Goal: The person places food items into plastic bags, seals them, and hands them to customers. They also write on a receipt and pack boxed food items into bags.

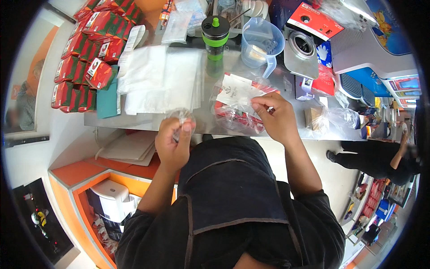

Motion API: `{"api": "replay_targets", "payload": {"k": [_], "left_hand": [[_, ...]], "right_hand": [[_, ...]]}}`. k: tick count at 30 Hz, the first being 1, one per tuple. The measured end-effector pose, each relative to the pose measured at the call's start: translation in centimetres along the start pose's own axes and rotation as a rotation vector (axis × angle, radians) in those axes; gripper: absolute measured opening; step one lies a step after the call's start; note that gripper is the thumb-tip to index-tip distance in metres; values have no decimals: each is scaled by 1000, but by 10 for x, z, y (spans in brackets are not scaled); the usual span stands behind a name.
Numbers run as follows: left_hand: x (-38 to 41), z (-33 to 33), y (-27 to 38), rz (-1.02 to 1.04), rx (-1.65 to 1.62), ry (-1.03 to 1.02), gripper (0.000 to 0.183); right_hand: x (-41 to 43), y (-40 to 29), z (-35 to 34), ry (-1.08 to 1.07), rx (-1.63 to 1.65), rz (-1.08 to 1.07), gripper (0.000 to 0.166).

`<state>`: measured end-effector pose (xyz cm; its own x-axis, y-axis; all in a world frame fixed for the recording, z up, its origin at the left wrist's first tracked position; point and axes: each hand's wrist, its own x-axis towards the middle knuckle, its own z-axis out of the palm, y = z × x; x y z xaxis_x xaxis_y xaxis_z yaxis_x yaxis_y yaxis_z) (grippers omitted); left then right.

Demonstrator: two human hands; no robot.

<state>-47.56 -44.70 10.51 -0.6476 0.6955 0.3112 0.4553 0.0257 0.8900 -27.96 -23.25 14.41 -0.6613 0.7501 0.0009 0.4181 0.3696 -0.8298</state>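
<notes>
My left hand is closed around a clear plastic item, rolled or bunched, just off the front edge of the metal table. On the table lies a clear plastic bag with red packets inside. A white printed paper rests over these packets. My right hand is at the bag's right side, thumb and forefinger pinched together at the paper's lower right edge. It seems to grip the bag's clear film there, though the fingertips hide the exact spot.
White translucent bags lie flat beside stacked red-and-green packets. A black-and-green tumbler and a clear measuring jug stand behind. A metal sealing machine and a small brown box are at right. Another person is farther right.
</notes>
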Motion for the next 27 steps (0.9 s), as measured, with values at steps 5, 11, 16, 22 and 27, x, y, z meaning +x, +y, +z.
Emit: {"api": "replay_targets", "payload": {"k": [5, 11, 16, 22, 27], "left_hand": [[37, 3, -24, -149, -408, -48, 25], [56, 18, -55, -245, -727, -208, 29], [72, 35, -43, -6, -410, -386, 33], [87, 44, -9, -211, -218, -596, 26], [95, 54, -12, -14, 35, -589, 22]], "right_hand": [[-5, -5, 0, 58, -115, 39, 13], [-21, -9, -15, 53, -170, 26, 12], [6, -16, 14, -12, -82, -90, 12], [18, -13, 24, -87, -35, -51, 13], [17, -1, 22, -32, -67, -120, 16]]}}
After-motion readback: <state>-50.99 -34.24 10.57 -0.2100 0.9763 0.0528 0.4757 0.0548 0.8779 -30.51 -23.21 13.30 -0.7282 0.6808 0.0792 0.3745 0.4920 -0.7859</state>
